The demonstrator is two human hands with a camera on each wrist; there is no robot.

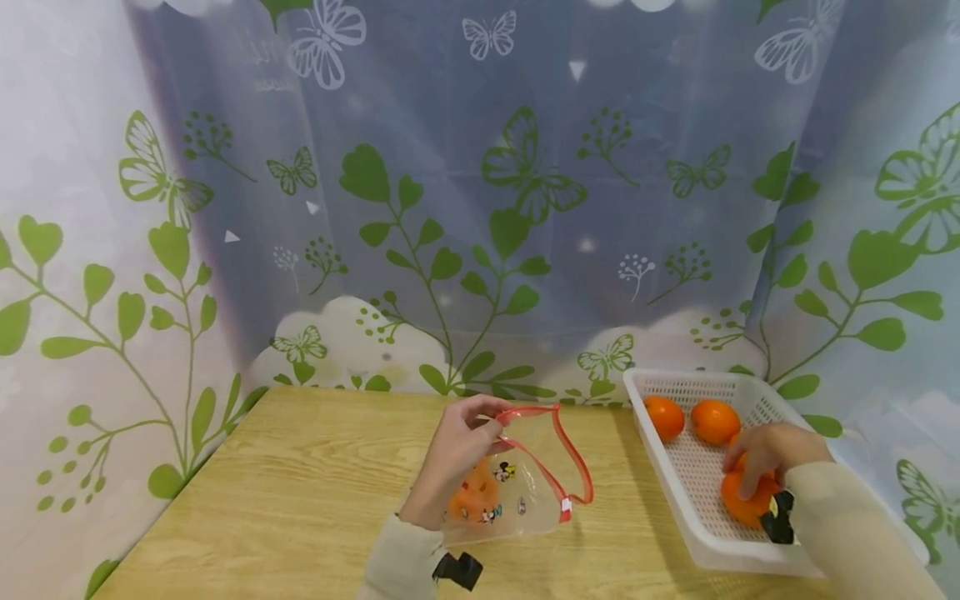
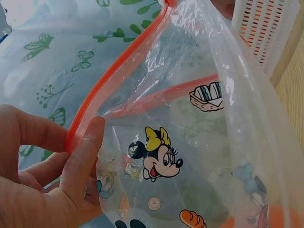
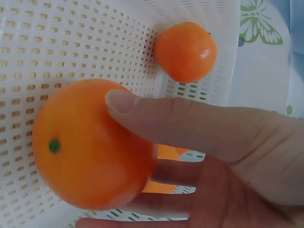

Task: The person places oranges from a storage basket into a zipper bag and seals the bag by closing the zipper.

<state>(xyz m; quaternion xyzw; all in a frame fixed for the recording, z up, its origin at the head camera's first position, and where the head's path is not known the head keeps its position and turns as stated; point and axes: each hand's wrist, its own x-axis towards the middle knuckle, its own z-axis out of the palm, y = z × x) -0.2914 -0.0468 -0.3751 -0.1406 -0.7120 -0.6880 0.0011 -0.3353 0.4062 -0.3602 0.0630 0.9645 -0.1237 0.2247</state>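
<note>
My left hand [image 1: 459, 446] pinches the red zip edge of a clear plastic zip bag [image 2: 199, 137] with cartoon prints. The bag's mouth gapes open toward the right, its slider [image 1: 566, 507] at the lower corner. Inside the bag, orange-coloured fruit [image 1: 474, 493] shows through the plastic beside my left wrist. In the white basket, my right hand [image 1: 780, 452] grips a smooth orange [image 3: 90, 147] with a green stem spot. The thumb lies across its top side in the right wrist view, and the other fingers go round behind, partly hidden.
The white perforated basket [image 1: 678, 510] stands at the right of the wooden table [image 1: 322, 483]. Two more oranges, one at the left [image 1: 664, 418] and one beside it [image 1: 716, 422], lie at its far end. A printed curtain [image 1: 450, 208] hangs behind the table and along its sides.
</note>
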